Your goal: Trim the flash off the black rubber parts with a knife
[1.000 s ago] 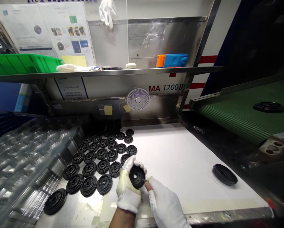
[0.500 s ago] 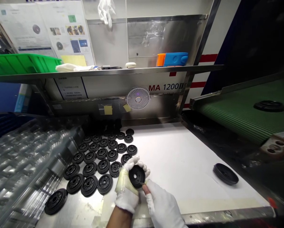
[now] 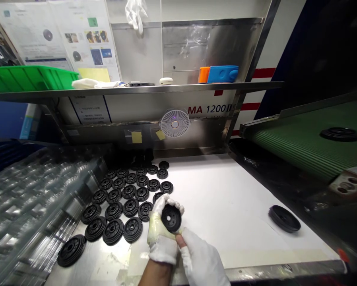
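Observation:
My left hand (image 3: pixel 158 228), in a white glove with a yellowish coating, is wrapped round a black plastic wheel-like disc (image 3: pixel 173 222). The disc is tilted, its hollow side facing me, with a hole near the middle. My right hand (image 3: pixel 202 256), in a white glove with the thumb tip bare, is closed at the disc's lower rim. Thumb and finger pinch together there; whatever they hold is too small to make out. Left of my hands, several similar discs (image 3: pixel 113 231) lie in rows. One more disc (image 3: pixel 284 218) lies apart, on the right of the white work surface (image 3: pixel 223 190).
Clear plastic trays (image 3: pixel 47 206) are stacked at the left. A green ribbed conveyor belt (image 3: pixel 297 131) on the right carries another black disc (image 3: pixel 339 134). Behind the table stand a small white fan (image 3: pixel 175 124) and a shelf (image 3: pixel 166 88) with a green bin (image 3: pixel 32 78).
My right hand has shifted slightly left and down along the disc's rim. The held disc has tilted a little in my left hand. The laid-out discs stay in place.

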A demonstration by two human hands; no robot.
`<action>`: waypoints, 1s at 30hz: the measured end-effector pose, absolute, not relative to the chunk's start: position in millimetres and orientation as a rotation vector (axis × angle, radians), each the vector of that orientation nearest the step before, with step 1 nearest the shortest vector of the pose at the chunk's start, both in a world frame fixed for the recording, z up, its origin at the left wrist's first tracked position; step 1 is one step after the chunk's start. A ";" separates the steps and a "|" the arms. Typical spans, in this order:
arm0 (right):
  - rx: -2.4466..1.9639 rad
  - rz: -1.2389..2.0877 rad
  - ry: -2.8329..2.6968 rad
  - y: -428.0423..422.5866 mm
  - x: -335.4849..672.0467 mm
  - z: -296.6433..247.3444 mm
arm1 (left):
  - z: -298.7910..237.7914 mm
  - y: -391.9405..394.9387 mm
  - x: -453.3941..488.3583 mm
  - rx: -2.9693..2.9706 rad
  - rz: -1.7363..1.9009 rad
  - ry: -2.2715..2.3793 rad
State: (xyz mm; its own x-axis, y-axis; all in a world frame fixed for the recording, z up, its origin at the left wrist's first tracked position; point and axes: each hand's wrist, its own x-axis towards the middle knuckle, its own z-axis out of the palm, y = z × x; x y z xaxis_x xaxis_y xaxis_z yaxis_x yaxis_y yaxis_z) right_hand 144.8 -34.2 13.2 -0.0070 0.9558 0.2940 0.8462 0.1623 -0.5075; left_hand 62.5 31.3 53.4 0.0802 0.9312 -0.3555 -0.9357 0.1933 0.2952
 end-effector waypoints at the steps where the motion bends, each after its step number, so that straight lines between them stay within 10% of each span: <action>1: -1.722 0.248 -1.866 -34.1 145.3 14.5 | 54.2 31.2 62.0 -0.011 1.390 0.516; 30: -1.685 0.110 -1.870 -34.7 138.9 8.6 | 50.8 32.4 62.5 -0.062 1.443 0.481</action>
